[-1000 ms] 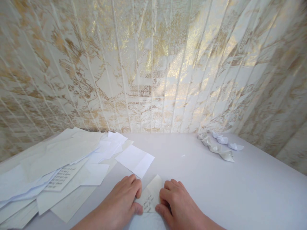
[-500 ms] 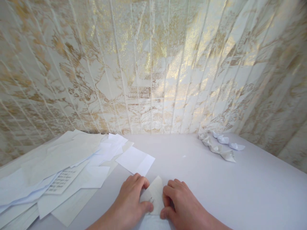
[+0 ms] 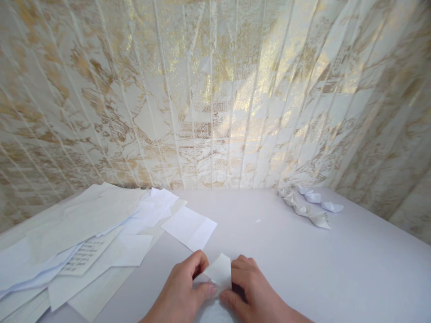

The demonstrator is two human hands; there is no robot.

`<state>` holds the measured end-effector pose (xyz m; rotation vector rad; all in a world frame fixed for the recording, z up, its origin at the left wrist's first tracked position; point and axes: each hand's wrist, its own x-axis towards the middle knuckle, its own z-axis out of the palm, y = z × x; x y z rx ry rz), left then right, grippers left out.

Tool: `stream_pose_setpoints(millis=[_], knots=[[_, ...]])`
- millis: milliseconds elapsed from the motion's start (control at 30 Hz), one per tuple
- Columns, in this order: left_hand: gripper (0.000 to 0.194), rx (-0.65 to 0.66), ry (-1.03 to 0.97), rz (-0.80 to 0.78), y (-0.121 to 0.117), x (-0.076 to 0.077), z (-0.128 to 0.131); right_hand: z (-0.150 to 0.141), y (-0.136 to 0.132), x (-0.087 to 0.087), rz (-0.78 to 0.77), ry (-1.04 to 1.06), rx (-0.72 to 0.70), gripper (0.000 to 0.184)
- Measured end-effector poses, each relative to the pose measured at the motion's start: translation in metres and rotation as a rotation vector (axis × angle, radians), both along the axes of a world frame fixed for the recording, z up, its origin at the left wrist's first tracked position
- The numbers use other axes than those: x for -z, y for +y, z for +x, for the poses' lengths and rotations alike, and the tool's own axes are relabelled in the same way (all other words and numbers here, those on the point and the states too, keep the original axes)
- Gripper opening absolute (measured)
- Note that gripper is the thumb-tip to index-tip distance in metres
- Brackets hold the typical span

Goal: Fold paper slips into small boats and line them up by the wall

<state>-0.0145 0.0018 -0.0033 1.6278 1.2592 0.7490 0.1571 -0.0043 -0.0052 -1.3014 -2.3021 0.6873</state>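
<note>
A partly folded sheet of paper stands between my hands at the front middle of the table, its pointed top facing away from me. My left hand pinches its left side, thumb on the near face and fingers curled behind. On the right edge, my right hand grips it the same way, thumb low near the middle. The paper's lower part bulges toward me and runs to the bottom of the view. Fingertips behind the paper are hidden.
A loose pile of paper sheets covers the table's left side, one with printed text. One white sheet lies just beyond my left hand. Several small folded paper boats sit at the back right. A patterned curtain hangs behind the white table.
The folded paper has gone from lying nearly flat to being bent and raised, its lower part opening toward me. Both hands have shifted slightly closer to me and keep their hold.
</note>
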Motion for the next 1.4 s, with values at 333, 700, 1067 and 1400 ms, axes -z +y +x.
stream_pose_setpoints(millis=[333, 700, 1067, 1400], knots=[[0.007, 0.142, -0.165, -0.226, -0.006, -0.019, 0.008, -0.005, -0.002, 0.001, 0.050, 0.044, -0.062, 0.024], [0.015, 0.186, -0.385, -0.290, -0.005, -0.007, 0.004, -0.006, -0.003, -0.001, 0.067, 0.026, -0.032, 0.025], [0.017, 0.137, -0.304, -0.291, -0.003, -0.006, 0.002, -0.003, -0.002, 0.001, -0.006, 0.080, -0.058, 0.032], [0.007, 0.136, 0.022, -0.291, -0.014, -0.021, 0.008, -0.007, -0.006, -0.011, -0.167, 0.304, 0.055, 0.034]])
